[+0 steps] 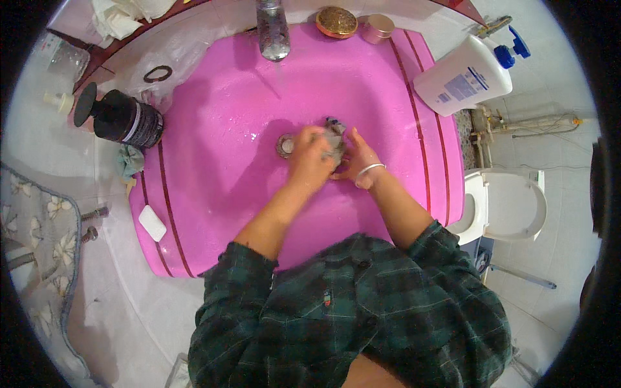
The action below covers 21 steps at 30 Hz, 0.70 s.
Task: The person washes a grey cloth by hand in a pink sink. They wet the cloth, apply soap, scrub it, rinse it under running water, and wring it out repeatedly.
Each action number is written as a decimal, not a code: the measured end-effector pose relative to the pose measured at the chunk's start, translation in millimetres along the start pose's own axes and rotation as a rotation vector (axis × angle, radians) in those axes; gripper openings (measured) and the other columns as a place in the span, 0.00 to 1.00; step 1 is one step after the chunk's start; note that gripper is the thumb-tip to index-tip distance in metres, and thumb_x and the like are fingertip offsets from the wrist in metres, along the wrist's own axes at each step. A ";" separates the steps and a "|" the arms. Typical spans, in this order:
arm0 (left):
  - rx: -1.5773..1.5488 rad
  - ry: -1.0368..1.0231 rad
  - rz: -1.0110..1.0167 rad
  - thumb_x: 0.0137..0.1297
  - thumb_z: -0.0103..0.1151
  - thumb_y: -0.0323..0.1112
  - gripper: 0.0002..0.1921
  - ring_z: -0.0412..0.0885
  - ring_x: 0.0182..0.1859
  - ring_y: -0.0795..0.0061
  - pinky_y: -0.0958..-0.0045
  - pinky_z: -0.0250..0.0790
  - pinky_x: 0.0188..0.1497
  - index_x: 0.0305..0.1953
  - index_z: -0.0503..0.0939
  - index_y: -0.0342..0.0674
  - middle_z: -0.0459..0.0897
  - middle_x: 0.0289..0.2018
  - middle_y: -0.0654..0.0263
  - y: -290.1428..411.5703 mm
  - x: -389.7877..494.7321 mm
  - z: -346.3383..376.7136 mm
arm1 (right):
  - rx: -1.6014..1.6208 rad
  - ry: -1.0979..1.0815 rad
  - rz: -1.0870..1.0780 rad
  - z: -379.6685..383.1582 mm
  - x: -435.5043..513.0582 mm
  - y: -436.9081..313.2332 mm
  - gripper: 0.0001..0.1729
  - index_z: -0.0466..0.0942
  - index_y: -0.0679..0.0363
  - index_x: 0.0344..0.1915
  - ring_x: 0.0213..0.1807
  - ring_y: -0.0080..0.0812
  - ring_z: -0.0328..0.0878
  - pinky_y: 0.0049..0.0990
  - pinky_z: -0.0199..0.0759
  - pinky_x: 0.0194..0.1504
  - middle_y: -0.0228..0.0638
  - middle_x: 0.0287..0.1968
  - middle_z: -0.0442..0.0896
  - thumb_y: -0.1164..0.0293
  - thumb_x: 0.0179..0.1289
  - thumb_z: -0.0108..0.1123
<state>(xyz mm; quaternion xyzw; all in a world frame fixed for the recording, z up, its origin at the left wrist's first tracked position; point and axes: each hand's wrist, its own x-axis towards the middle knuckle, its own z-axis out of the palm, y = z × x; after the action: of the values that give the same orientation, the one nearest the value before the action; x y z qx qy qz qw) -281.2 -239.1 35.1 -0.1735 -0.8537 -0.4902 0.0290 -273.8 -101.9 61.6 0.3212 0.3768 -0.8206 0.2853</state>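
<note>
Low in the basin of a pink sink [233, 102], my left hand [312, 157] grips a wet greyish cloth [334, 138], blurred as if in motion. My right hand [361, 160], with a silver bangle at its wrist, has its fingers spread against the cloth's right side; whether it grips the cloth I cannot tell. The round drain [286, 145] lies just left of my left hand. Above the basin a metal faucet [274, 34] points down, with what looks like a thin trickle below its spout.
A black pump bottle [128, 119] and a white bar of soap [152, 223] are at the left. A gold round container [336, 22] and a pinkish jar [378, 29] stand on the back rim. At the right are a white pump bottle [463, 75] and a toilet [514, 206].
</note>
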 end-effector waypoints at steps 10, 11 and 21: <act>-0.037 0.258 -0.117 0.51 0.53 0.34 0.08 0.70 0.42 0.60 0.65 0.61 0.45 0.34 0.75 0.42 0.73 0.38 0.60 34.5 42.0 -24.8 | 0.117 -0.092 -0.080 43.3 0.5 16.4 0.15 0.67 0.59 0.43 0.42 0.29 0.71 0.34 0.67 0.44 0.34 0.43 0.73 0.64 0.58 0.46; -0.006 0.284 -0.114 0.54 0.50 0.36 0.09 0.70 0.42 0.60 0.65 0.62 0.44 0.37 0.74 0.43 0.72 0.38 0.60 19.7 45.9 -33.0 | 0.094 -0.117 -0.124 46.9 -4.0 17.1 0.15 0.67 0.59 0.43 0.42 0.29 0.71 0.34 0.67 0.44 0.34 0.42 0.73 0.65 0.58 0.46; 0.987 -0.093 -0.407 0.49 0.54 0.38 0.22 0.63 0.51 0.55 0.61 0.56 0.52 0.49 0.67 0.46 0.62 0.51 0.55 -55.3 -2.4 -26.0 | -0.194 0.196 -0.035 0.2 4.9 9.6 0.30 0.55 0.54 0.57 0.57 0.43 0.56 0.47 0.57 0.50 0.40 0.56 0.60 0.59 0.56 0.50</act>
<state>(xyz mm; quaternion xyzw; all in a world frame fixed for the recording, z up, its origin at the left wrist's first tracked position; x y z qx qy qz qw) -300.0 -287.1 2.3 0.0082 -0.9995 -0.0181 -0.0262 -270.1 -108.5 53.9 0.3642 0.4861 -0.7498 0.2624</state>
